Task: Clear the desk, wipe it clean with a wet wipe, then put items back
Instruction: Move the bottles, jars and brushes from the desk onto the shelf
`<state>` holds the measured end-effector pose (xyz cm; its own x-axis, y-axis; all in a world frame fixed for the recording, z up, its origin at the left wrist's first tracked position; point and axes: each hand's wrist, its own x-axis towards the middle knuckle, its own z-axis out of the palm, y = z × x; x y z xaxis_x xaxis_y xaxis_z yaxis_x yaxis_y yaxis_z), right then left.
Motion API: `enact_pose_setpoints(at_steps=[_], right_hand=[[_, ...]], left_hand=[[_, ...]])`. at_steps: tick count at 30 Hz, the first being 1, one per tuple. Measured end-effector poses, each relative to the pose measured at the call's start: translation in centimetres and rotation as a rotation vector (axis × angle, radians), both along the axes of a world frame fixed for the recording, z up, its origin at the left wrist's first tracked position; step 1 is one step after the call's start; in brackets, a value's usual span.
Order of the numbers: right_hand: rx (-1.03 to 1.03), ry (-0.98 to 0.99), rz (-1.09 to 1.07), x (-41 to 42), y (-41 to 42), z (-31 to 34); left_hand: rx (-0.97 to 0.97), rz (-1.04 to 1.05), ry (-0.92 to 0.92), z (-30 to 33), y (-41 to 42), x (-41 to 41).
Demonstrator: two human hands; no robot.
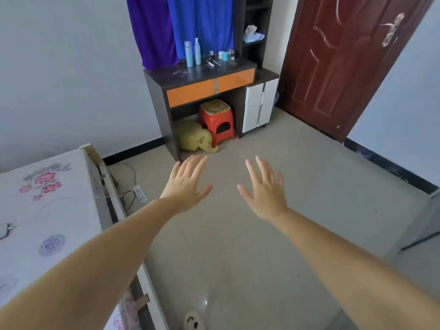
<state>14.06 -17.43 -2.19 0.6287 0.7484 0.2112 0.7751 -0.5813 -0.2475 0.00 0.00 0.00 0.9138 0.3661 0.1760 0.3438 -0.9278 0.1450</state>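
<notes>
A dark desk (166, 76) with two orange drawers stands against the far wall, its top dusty. On it are two tall pale-blue bottles (188, 54), a pale-blue jar (224, 55), a small clear jar (230, 54) and a few small sticks. A pack of wipes or tissues (252, 34) sits on the shelf at the desk's right. My left hand (187, 184) and my right hand (266, 189) are stretched out over the floor, palms down, fingers spread, holding nothing, well short of the desk.
Under the desk are a red plastic stool (216, 119) and a yellow elephant toy (196, 136). A white cabinet (258, 106) adjoins the desk. A brown door (345, 63) stands at right. A floral-covered chest (47, 206) is at left, with a power strip (140, 192) on the floor.
</notes>
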Motion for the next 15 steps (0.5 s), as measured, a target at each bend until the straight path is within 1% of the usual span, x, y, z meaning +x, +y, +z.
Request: enact_pose_setpoints(at_steps=[1,4,7,10,15], right_hand=[[-0.032,0.036,-0.011,-0.2,0.1,-0.6],[-0.107,0.041,-0.034,-0.4,0.6,-4.0],[-0.151,0.09,-0.056,0.2,1.9,-6.2],[-0.185,0.122,-0.066,1.2,3.8,-6.9],[-0.175,0.132,-0.094,3.7,6.9,-6.9]], left_hand=[[-0.01,0.011,0.038,-0.7,0.0,0.0],[-0.062,0.016,0.122,-3.9,0.9,0.2],[-0.12,0.008,0.148,-6.0,2.2,0.9],[-0.145,0.001,0.173,-6.8,3.9,2.0],[-0.166,-0.017,0.204,-7.3,6.9,4.6]])
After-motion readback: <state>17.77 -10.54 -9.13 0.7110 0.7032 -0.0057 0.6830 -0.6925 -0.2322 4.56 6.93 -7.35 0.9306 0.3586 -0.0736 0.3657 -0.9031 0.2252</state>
